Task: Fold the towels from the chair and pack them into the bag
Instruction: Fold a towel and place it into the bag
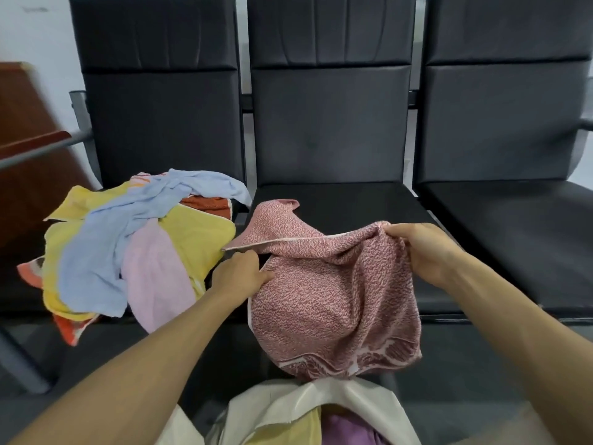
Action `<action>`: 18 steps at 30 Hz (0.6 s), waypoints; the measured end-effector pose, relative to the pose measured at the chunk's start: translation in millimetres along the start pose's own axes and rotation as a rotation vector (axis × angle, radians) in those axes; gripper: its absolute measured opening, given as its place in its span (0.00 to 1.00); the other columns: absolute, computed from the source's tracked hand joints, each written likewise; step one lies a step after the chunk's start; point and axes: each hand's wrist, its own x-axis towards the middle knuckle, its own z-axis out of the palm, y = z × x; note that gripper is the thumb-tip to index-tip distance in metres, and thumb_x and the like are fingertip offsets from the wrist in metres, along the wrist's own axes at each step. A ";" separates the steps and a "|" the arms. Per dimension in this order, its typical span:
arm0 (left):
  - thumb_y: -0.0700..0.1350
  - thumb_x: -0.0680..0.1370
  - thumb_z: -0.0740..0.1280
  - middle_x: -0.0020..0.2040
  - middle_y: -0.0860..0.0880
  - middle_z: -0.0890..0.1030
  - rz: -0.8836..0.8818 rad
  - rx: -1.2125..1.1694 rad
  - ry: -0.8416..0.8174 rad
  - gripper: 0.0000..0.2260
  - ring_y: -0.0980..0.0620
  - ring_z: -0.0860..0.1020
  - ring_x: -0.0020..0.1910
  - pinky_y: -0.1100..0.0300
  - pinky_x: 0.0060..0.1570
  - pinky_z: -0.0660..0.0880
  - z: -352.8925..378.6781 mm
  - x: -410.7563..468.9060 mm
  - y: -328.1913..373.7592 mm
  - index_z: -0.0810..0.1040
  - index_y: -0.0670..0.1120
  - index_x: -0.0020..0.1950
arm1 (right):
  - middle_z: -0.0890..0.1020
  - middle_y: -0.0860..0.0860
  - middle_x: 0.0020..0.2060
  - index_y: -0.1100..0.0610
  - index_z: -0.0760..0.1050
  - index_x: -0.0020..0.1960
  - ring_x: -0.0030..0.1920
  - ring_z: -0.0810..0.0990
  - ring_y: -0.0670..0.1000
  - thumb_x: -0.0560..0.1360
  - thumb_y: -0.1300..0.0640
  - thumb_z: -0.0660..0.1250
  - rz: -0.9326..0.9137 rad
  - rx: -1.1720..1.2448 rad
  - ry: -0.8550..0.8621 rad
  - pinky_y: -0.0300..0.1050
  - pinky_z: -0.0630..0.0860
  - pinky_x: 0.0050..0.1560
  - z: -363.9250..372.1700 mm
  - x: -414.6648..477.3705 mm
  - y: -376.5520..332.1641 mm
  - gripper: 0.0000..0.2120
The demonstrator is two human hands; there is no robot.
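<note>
Setting: row of black padded chairs (330,123) against a white wall.

Item 1, nearest: cream bag (321,399), mouth open directly below the hands. The packed towels (346,428), one yellow and one purple, lie inside. It is probably placed there so folded pieces drop straight in.

Item 2: pink patterned towel (330,300), lifted over the middle seat's front edge, hanging slack toward the bag, not yet folded.

Item 3: left grip (239,274) closed on the towel's left edge. The right grip (426,248) pinches the bunched upper hem. They are held apart, apparently to draw the hem straight for a first fold.

Item 4, farther left: loose towel pile (128,245) of yellow, blue, pink and orange on the left seat, awaiting folding.
</note>
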 end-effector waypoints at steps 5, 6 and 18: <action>0.49 0.75 0.70 0.44 0.49 0.81 -0.032 -0.230 -0.111 0.07 0.50 0.79 0.44 0.53 0.46 0.77 0.4 5.8 -1.8 0.76 0.49 0.40 | 0.79 0.56 0.38 0.64 0.75 0.50 0.36 0.78 0.52 0.78 0.62 0.62 0.036 0.150 0.009 0.46 0.74 0.38 -0.4 6.2 -5.6 0.06; 0.48 0.75 0.69 0.43 0.49 0.81 -0.050 -0.319 -0.131 0.07 0.50 0.78 0.43 0.53 0.47 0.75 -1.6 5.8 -0.6 0.76 0.47 0.39 | 0.78 0.55 0.37 0.64 0.74 0.51 0.34 0.77 0.51 0.78 0.63 0.61 0.036 0.182 0.017 0.46 0.73 0.37 -0.5 6.5 -6.6 0.06; 0.45 0.78 0.67 0.49 0.44 0.84 -0.343 -1.388 -0.240 0.10 0.49 0.80 0.47 0.58 0.46 0.75 -42.5 -54.8 14.9 0.81 0.41 0.54 | 0.83 0.56 0.48 0.64 0.77 0.58 0.42 0.83 0.52 0.76 0.57 0.69 0.000 0.350 0.086 0.44 0.79 0.38 4.7 -12.6 -15.7 0.14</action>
